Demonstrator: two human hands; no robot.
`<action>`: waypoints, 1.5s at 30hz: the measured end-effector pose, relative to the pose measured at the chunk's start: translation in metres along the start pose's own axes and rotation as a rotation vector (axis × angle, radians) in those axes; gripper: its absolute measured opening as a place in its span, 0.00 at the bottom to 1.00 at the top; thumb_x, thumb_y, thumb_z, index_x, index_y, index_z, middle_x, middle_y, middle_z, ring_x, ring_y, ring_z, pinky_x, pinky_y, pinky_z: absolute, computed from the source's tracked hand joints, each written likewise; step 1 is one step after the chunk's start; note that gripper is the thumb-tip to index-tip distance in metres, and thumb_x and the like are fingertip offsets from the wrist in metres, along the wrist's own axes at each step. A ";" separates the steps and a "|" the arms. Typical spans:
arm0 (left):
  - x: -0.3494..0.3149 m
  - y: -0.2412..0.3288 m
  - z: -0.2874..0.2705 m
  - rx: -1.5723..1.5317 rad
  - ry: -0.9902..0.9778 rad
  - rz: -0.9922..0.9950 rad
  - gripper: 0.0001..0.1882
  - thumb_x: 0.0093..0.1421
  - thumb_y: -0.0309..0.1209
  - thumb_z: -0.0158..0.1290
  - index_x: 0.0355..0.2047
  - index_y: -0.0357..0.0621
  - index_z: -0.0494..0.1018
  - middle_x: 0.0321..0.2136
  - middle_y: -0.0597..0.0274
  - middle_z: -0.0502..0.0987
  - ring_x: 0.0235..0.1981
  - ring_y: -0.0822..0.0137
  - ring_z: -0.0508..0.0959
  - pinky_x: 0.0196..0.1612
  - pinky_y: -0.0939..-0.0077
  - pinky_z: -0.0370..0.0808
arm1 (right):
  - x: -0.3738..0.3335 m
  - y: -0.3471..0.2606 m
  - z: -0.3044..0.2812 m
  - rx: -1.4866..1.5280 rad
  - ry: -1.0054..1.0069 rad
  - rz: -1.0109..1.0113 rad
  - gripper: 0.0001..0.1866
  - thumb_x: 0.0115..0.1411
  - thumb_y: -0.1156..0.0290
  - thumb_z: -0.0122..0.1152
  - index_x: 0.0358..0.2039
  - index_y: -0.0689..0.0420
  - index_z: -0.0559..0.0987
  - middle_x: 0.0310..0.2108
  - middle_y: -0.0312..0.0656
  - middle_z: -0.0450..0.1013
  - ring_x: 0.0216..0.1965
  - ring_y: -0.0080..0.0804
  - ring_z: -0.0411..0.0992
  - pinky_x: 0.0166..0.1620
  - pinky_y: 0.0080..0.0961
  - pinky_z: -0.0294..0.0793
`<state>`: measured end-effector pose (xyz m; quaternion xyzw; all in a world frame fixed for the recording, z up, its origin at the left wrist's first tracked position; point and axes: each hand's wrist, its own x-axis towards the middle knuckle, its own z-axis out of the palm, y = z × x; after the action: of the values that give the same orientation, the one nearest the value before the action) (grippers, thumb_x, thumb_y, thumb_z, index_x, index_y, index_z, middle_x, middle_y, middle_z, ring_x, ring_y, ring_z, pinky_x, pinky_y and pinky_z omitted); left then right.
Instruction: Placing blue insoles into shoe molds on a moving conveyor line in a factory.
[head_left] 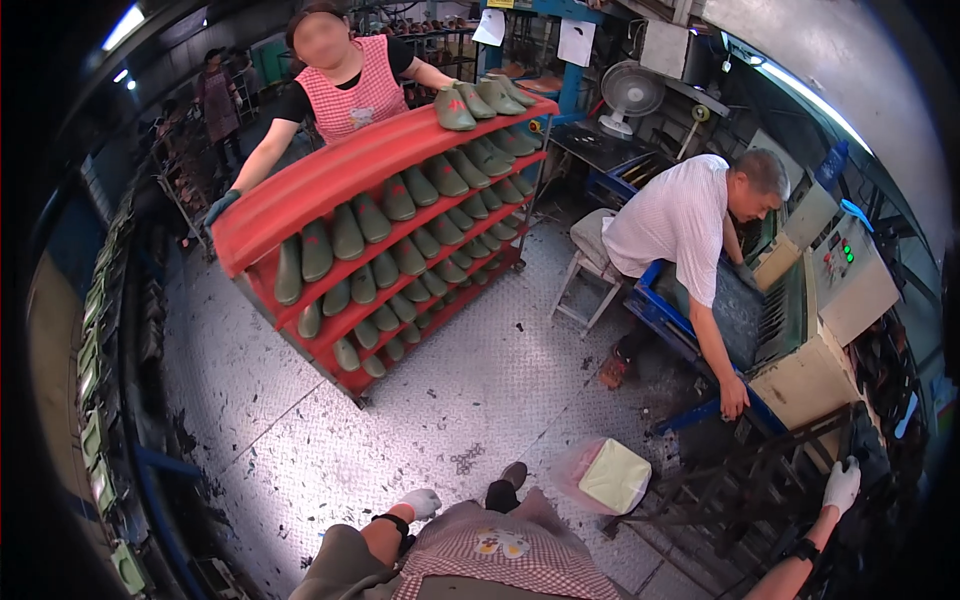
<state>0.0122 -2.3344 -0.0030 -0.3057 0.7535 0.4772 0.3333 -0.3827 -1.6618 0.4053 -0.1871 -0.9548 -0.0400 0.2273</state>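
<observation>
My left hand (420, 502), in a white glove, hangs beside my checked apron (500, 545) with its fingers curled in; nothing shows in it. On the far right, my right hand (843, 484), also white-gloved, reaches out to a dark, limp-looking piece (866, 446) beside a dark metal rack (765, 475). Its fingers are bent against the dark material, and I cannot make out exactly what they grip. Both wrists carry dark bands.
A co-worker holds a red shelf cart (335, 215) of green shoe lasts (399, 198). Another person leans over a blue-framed machine (740, 310) at right, by a stool (590, 265). A pale, plastic-lined bin (615, 477) stands near my feet. Along the left runs a line of green moulds (95, 440).
</observation>
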 end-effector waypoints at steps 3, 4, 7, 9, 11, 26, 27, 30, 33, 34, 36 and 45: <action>-0.007 0.008 -0.007 -0.012 0.005 -0.069 0.17 0.58 0.38 0.48 0.35 0.36 0.77 0.28 0.54 0.82 0.28 0.62 0.82 0.35 0.66 0.78 | -0.012 -0.014 -0.006 -0.019 -0.009 0.006 0.19 0.60 0.65 0.54 0.50 0.58 0.77 0.49 0.52 0.73 0.53 0.48 0.71 0.54 0.35 0.68; -0.008 0.023 -0.009 -0.017 0.019 -0.053 0.17 0.58 0.38 0.48 0.36 0.36 0.77 0.28 0.54 0.82 0.28 0.62 0.82 0.35 0.67 0.78 | -0.003 -0.020 -0.010 -0.019 -0.007 0.008 0.19 0.60 0.65 0.54 0.50 0.58 0.77 0.49 0.52 0.73 0.53 0.48 0.71 0.54 0.35 0.68; 0.000 0.044 -0.018 0.008 0.015 -0.049 0.18 0.59 0.39 0.48 0.38 0.37 0.77 0.28 0.54 0.82 0.27 0.63 0.82 0.34 0.67 0.78 | 0.010 -0.038 -0.005 -0.047 0.062 -0.073 0.16 0.60 0.70 0.56 0.48 0.62 0.76 0.48 0.52 0.73 0.51 0.47 0.72 0.54 0.34 0.69; 0.003 0.047 -0.020 0.003 0.019 -0.070 0.18 0.59 0.39 0.48 0.38 0.37 0.77 0.28 0.54 0.82 0.27 0.63 0.82 0.34 0.67 0.78 | 0.001 -0.053 0.032 0.456 0.362 -0.238 0.14 0.60 0.77 0.57 0.46 0.65 0.74 0.46 0.49 0.74 0.50 0.40 0.73 0.54 0.32 0.70; 0.003 0.046 -0.030 -0.001 0.028 -0.109 0.19 0.59 0.39 0.48 0.40 0.37 0.77 0.28 0.55 0.82 0.27 0.63 0.81 0.34 0.67 0.78 | -0.031 -0.116 0.051 1.018 0.224 -0.249 0.12 0.60 0.82 0.56 0.45 0.66 0.73 0.45 0.45 0.74 0.49 0.33 0.73 0.53 0.29 0.70; 0.014 0.071 -0.034 -0.309 0.195 -0.397 0.16 0.59 0.36 0.49 0.38 0.37 0.79 0.26 0.55 0.82 0.22 0.67 0.79 0.29 0.73 0.77 | -0.199 -0.404 0.243 0.632 -1.188 -1.064 0.17 0.55 0.60 0.56 0.41 0.56 0.80 0.35 0.55 0.77 0.40 0.52 0.76 0.46 0.40 0.75; 0.019 0.080 -0.024 -0.383 0.285 -0.423 0.16 0.58 0.36 0.49 0.37 0.37 0.79 0.25 0.55 0.81 0.22 0.68 0.79 0.29 0.73 0.77 | -0.188 -0.421 0.249 0.631 -1.198 -1.074 0.17 0.55 0.60 0.56 0.41 0.56 0.80 0.35 0.55 0.77 0.40 0.52 0.76 0.46 0.40 0.75; 0.042 0.126 -0.009 -0.408 0.301 -0.404 0.18 0.57 0.39 0.50 0.35 0.37 0.80 0.28 0.53 0.82 0.27 0.64 0.81 0.33 0.70 0.77 | -0.150 -0.479 0.252 0.494 -1.218 -1.205 0.26 0.57 0.61 0.57 0.55 0.55 0.72 0.33 0.54 0.78 0.36 0.53 0.77 0.42 0.44 0.75; 0.081 0.195 -0.018 -0.426 0.401 -0.368 0.22 0.59 0.47 0.51 0.39 0.40 0.79 0.35 0.45 0.81 0.39 0.54 0.81 0.44 0.63 0.75 | -0.111 -0.549 0.252 0.751 -1.201 -1.087 0.29 0.57 0.64 0.59 0.58 0.60 0.65 0.32 0.50 0.78 0.34 0.49 0.77 0.40 0.42 0.77; 0.090 0.212 -0.020 -0.350 0.478 -0.292 0.21 0.60 0.45 0.51 0.40 0.40 0.78 0.33 0.47 0.81 0.38 0.56 0.81 0.44 0.64 0.75 | -0.097 -0.573 0.241 0.791 -1.175 -1.152 0.28 0.57 0.66 0.60 0.57 0.60 0.65 0.32 0.48 0.78 0.34 0.47 0.78 0.38 0.41 0.77; 0.099 0.291 -0.045 -0.475 0.566 -0.185 0.18 0.63 0.40 0.49 0.43 0.39 0.76 0.33 0.50 0.81 0.35 0.61 0.80 0.41 0.67 0.76 | -0.067 -0.605 0.234 0.853 -1.225 -1.180 0.30 0.57 0.66 0.58 0.59 0.61 0.63 0.32 0.48 0.78 0.34 0.48 0.78 0.39 0.41 0.77; 0.077 0.294 0.028 -0.919 0.665 -0.363 0.15 0.62 0.34 0.49 0.40 0.35 0.75 0.26 0.56 0.80 0.25 0.67 0.79 0.30 0.72 0.77 | -0.099 -0.639 0.192 0.868 -1.407 -1.697 0.33 0.58 0.65 0.58 0.62 0.59 0.61 0.33 0.48 0.78 0.36 0.46 0.78 0.41 0.37 0.77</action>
<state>-0.2567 -2.2147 0.0784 -0.6756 0.4693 0.5684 -0.0107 -0.6215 -2.2567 0.1946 0.6182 -0.6223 0.2612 -0.4029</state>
